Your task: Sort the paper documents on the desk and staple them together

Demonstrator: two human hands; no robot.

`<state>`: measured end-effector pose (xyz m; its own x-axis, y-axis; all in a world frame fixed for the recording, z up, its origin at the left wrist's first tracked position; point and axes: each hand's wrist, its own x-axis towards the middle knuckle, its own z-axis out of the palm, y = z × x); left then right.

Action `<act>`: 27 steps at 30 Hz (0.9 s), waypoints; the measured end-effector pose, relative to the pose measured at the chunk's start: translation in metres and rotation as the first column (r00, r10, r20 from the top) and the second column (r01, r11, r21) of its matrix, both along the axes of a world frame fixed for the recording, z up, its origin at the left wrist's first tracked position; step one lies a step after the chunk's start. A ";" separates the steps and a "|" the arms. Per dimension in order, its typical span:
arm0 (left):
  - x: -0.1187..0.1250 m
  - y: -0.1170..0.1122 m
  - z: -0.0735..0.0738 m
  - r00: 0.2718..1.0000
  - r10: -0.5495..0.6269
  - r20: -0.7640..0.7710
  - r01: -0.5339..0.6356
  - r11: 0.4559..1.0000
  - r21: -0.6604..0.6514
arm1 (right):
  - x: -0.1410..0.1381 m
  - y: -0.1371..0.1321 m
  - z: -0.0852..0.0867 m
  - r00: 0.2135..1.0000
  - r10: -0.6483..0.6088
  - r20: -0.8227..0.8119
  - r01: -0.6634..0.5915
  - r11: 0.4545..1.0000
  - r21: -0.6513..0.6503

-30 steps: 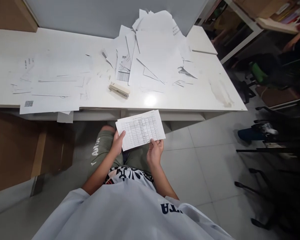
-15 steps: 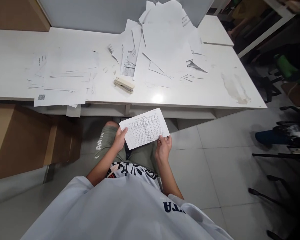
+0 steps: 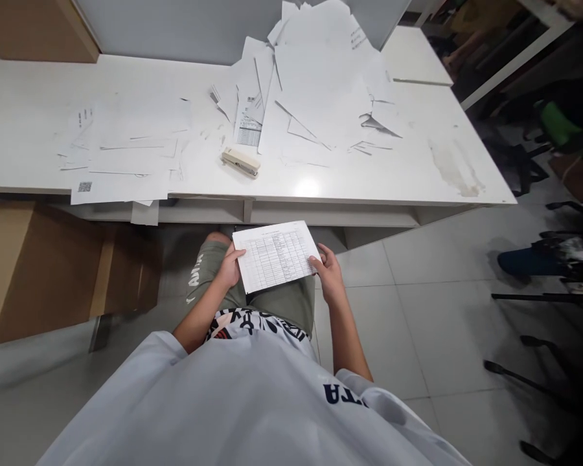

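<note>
A printed sheet with a ruled table (image 3: 274,255) is held over my thighs, in front of the white table's edge. My left hand (image 3: 230,268) grips its left edge, with the thumb on top. My right hand (image 3: 326,268) pinches its lower right edge. On the table, a beige stapler (image 3: 240,162) lies beyond the sheet, out of reach of neither hand's contact. Behind it rises a loose heap of white paper (image 3: 315,84), and more sheets (image 3: 126,149) are spread to the left.
The white table (image 3: 418,175) has a brownish stain (image 3: 454,168) near its right side. A cardboard box (image 3: 43,272) stands on the floor to my left. Dark office chairs and a blue object (image 3: 529,262) sit on the tiled floor to my right.
The sheet has dropped lower and turned to sit squarer in my hands. My right hand has shifted outward to the sheet's right edge. The view has barely moved.
</note>
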<state>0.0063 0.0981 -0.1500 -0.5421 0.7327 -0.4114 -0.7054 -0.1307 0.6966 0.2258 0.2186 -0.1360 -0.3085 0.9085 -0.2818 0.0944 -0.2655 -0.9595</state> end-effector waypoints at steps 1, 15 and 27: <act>-0.001 -0.001 0.003 1.000 0.006 0.002 -0.006 1.000 -0.019 | 0.000 0.000 0.004 0.995 0.098 0.013 -0.098 0.995 -0.011; -0.014 0.018 0.080 0.975 0.205 -0.081 -0.200 0.977 0.070 | -0.060 0.085 0.088 0.855 0.086 0.512 -0.363 0.804 0.472; -0.006 0.021 0.080 0.952 0.286 -0.112 -0.265 0.949 0.174 | -0.126 0.146 0.083 0.869 0.177 0.461 -0.415 0.767 0.489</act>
<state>-0.0002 0.1190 -0.0699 -0.7740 0.5959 -0.2143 -0.5280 -0.4205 0.7378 0.1001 0.3647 -0.0531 -0.5704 0.8160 0.0939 0.4488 0.4054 -0.7964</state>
